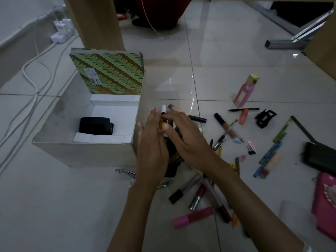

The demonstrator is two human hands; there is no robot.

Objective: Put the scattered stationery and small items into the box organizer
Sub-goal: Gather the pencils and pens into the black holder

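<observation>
Head view, looking down at a pale tiled floor (pixel 63 206). Both bare forearms reach up from the lower edge and meet just right of the box organizer (pixel 85 148). Left hand (pixel 151 146) stands on edge, palm facing right, fingers (pixel 151 115) straight and loosely spread, pressed against a bundle of pens (pixel 162 117). Right hand (pixel 185 135) lies over the same bundle from the other side, its fingers (pixel 171 116) curled on the top and thumb bent in. Bundle is clasped between the two hands, white-capped tip sticking up above them; how many pieces it holds I cannot tell.

Nearest, on the floor below the wrists: lipstick tubes (pixel 197 197), a pink marker (pixel 192 217), metal hair clips (pixel 125 172). A pink pouch (pixel 325 206) lies at the right edge. Further right: blue pencils (pixel 269 157), paper clips (pixel 237 142), a clear pen (pixel 230 131), a black claw clip (pixel 264 118), a black pen (pixel 242 109), and a pink bottle (pixel 245 91) standing upright.

Organizer sits open, patterned green lid (pixel 112 73) raised behind; a black case (pixel 95 126) rests inside on the white lining.

Beyond: a wooden furniture leg (pixel 101 22), white cables (pixel 32 82) and a power strip (pixel 61 36) by the wall.
</observation>
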